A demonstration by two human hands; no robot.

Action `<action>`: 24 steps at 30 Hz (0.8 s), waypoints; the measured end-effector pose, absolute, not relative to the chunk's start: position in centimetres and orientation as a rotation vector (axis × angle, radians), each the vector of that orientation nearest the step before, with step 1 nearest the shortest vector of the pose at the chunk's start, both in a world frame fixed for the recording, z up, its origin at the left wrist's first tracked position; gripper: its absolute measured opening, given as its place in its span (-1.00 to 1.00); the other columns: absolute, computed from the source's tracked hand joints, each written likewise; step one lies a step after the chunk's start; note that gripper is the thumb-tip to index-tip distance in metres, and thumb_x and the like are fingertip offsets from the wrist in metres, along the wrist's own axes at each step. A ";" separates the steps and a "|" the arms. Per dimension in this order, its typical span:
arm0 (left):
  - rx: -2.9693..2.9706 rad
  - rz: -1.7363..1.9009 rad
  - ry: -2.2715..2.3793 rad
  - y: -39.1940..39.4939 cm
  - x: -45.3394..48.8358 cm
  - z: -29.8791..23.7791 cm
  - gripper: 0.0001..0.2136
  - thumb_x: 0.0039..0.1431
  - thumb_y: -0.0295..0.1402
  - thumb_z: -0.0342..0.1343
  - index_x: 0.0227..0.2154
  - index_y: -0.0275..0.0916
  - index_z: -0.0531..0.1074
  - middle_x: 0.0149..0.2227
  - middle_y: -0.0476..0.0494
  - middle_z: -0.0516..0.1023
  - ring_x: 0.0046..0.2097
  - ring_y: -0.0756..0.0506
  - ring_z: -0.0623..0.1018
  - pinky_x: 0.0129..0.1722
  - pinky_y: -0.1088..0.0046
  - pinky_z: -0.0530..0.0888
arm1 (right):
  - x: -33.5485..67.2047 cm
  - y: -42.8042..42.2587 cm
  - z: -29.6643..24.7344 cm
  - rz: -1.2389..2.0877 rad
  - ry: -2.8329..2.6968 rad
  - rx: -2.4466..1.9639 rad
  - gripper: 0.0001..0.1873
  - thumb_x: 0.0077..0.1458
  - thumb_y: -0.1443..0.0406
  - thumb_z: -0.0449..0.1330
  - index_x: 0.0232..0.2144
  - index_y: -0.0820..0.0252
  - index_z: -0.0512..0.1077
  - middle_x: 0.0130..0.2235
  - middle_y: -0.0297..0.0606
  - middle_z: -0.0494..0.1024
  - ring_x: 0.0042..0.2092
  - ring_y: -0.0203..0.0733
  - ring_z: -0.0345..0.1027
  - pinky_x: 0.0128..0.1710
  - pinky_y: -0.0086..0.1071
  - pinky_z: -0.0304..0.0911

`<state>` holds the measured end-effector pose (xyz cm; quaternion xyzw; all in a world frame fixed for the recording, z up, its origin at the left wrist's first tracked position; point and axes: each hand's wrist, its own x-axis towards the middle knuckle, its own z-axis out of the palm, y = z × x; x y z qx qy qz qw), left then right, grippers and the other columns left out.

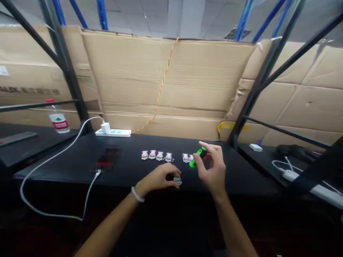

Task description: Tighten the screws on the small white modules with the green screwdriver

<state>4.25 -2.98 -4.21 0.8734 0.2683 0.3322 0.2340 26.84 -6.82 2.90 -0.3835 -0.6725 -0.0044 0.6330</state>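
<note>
Your left hand [160,177], in front of the row of small white pieces [160,156], had its thumb and fingers pinching one small part [178,180]. At the row's right end, your right hand [213,166] pinched a green-and-black screwdriver [197,157] between thumb and fingers; its thin shaft slanted towards the small part, but contact was too faint to tell. The screwdriver partly blocked the view of the row's rightmost piece. Left of the row lay a blurred dark object [105,160], joined by a looping white cable [60,215] to a charger [105,127] on the power strip [118,133], behind and left of the row. A red-capped bottle [59,121] stood farther left. Behind the row rose a cardboard panel [128,78], a twisted wire [160,92] running down it.
</note>
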 end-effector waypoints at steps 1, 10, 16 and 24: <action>2.400 0.911 0.734 -3.1 4.2 -4.1 -0.65 0.12 -0.12 0.50 -0.15 -0.23 0.62 -0.07 -0.20 0.70 -0.02 -0.19 0.64 0.10 0.26 0.52 | 26.9 -6.9 3.0 0.008 -1.558 -0.868 -0.61 0.33 0.23 0.25 0.18 0.04 0.49 -0.03 -0.18 0.44 -0.15 -0.13 0.41 -0.09 -0.15 0.43; 2.444 0.892 0.682 -3.9 3.9 -3.1 -0.87 0.21 -0.53 0.27 -0.21 -0.22 0.57 0.01 -0.22 0.69 0.06 -0.22 0.62 0.16 0.19 0.51 | 27.1 -7.2 3.1 -0.056 -1.534 -0.897 -0.62 0.28 0.18 0.32 0.11 0.08 0.53 -0.05 -0.17 0.41 -0.18 -0.12 0.39 -0.15 -0.17 0.42; 2.434 0.902 0.693 -3.9 4.0 -3.1 -0.85 0.21 -0.57 0.21 -0.21 -0.24 0.56 0.00 -0.23 0.68 0.04 -0.21 0.63 0.13 0.20 0.53 | 27.5 -7.0 3.1 0.065 -1.612 -0.787 -0.55 0.42 0.27 0.07 0.30 0.05 0.40 0.09 -0.08 0.50 0.04 -0.01 0.47 0.01 -0.09 0.45; 2.429 0.875 0.720 -3.9 4.0 -3.1 -0.83 0.20 -0.58 0.20 -0.20 -0.22 0.57 0.00 -0.21 0.68 0.04 -0.20 0.62 0.16 0.18 0.52 | 27.3 -7.2 3.2 -0.076 -1.539 -0.869 -0.65 0.27 0.20 0.34 0.09 0.04 0.57 -0.03 -0.17 0.42 -0.17 -0.14 0.41 -0.08 -0.14 0.46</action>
